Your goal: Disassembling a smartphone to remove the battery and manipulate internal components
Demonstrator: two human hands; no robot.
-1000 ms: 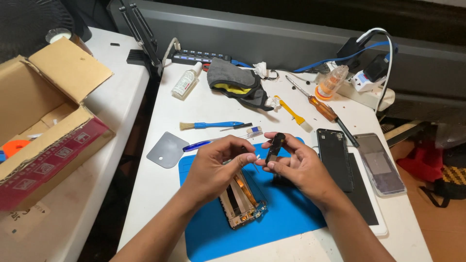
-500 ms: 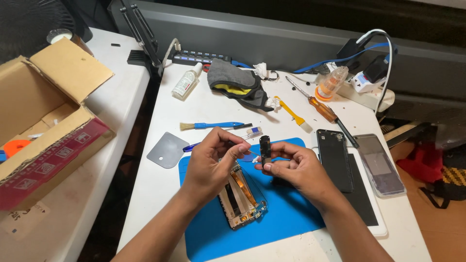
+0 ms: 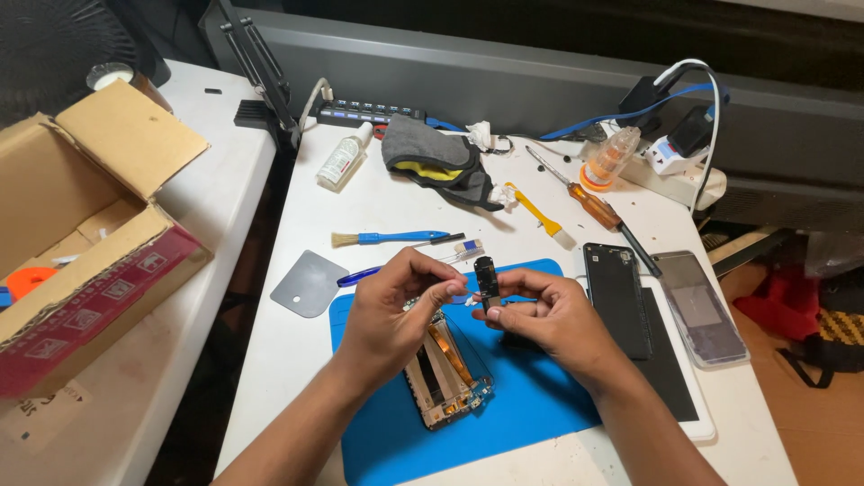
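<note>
Presently: left hand [image 3: 393,310] pinched on something too small to tell, above the opened phone frame [image 3: 447,369] on the blue mat [image 3: 540,405] | right hand [image 3: 549,315] pinching small black part [image 3: 487,281] upright | risk: part slipping onto exposed frame, judged from fingertip-only grip.

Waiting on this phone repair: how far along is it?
Done: the phone frame lies opened on the blue mat, back cover set aside. In hand: both hands, left and right, hold a small black part. Left: everything remains apart.
</note>
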